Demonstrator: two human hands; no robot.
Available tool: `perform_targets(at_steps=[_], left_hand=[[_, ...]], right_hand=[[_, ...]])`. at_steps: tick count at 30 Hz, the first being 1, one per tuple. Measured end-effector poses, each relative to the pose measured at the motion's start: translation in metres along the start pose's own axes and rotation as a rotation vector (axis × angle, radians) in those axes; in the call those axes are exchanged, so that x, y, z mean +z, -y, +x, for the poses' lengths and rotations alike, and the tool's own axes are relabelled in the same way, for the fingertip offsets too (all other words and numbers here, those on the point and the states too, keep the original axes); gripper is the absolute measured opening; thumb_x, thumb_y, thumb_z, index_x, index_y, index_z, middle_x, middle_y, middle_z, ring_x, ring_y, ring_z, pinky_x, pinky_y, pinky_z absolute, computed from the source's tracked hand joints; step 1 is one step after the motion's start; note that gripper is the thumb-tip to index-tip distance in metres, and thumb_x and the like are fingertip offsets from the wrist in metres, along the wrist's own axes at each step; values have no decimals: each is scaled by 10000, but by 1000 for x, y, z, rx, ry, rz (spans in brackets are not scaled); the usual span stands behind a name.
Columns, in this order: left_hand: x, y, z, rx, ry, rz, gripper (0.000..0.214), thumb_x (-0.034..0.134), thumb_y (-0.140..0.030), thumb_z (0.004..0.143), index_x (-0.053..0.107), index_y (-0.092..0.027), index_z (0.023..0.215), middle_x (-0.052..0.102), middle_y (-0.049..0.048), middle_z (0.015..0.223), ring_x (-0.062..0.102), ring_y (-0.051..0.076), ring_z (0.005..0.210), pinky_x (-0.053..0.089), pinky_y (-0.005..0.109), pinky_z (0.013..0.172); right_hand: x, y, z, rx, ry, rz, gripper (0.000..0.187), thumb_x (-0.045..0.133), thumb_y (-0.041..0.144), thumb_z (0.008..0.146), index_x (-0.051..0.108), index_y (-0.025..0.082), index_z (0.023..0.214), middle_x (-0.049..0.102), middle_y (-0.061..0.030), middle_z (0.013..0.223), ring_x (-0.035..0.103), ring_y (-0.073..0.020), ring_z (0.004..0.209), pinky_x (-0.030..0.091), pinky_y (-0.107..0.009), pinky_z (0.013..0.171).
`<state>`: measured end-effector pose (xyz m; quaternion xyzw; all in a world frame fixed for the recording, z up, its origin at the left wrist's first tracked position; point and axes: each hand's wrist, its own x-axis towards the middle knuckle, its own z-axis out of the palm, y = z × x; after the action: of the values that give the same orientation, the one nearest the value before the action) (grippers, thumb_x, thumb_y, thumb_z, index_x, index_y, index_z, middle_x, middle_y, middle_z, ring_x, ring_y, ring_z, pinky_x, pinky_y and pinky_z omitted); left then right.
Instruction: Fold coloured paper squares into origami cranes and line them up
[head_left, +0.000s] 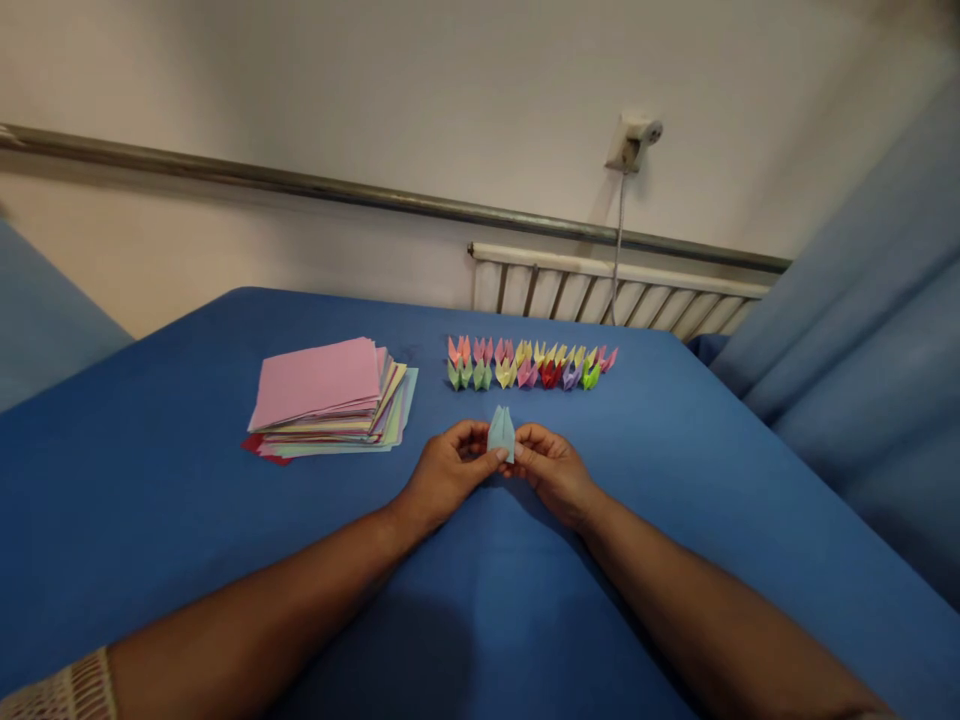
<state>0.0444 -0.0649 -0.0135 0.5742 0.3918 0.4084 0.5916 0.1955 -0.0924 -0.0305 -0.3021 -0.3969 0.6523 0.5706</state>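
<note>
A small piece of folded light-blue paper (501, 432) stands between my two hands, its two narrow points facing away from me. My left hand (456, 465) pinches its lower left side, thumb on the near face and fingers behind. On the lower right side, my right hand (553, 468) grips it the same way. Just beyond are two rows of folded paper cranes, among them a red crane (551, 375), a bright green crane (591, 375) and a pale green crane (460, 374).
A stack of coloured paper sheets (319, 380), pink on top, lies left of my hands on the blue-covered table (187, 520). Behind the table are a radiator (555, 290), a metal rail (337, 188) and a plugged-in socket (628, 145). A blue curtain (870, 330) hangs at right.
</note>
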Motion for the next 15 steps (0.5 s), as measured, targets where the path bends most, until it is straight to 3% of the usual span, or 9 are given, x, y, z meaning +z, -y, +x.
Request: perform_targets(at_steps=[7, 15], left_hand=[[-1, -7, -3, -5, -45, 80, 258, 743, -340, 629, 564, -156, 659, 587, -25, 619, 549, 118, 599, 437, 240, 600], [-2, -16, -4, -58, -35, 93, 263, 708, -388, 671, 601, -150, 634, 565, -21, 592, 488, 101, 560, 386, 220, 554]], right_hand=[[-1, -2, -1, -15, -21, -96, 244, 779, 373, 692, 645, 184, 767, 673, 6, 668, 607, -109, 633, 457, -245, 652], [4, -2, 0, 22, -159, -115, 295, 804, 396, 633, 609, 183, 692, 658, 16, 596, 589, -106, 529, 441, -240, 557]])
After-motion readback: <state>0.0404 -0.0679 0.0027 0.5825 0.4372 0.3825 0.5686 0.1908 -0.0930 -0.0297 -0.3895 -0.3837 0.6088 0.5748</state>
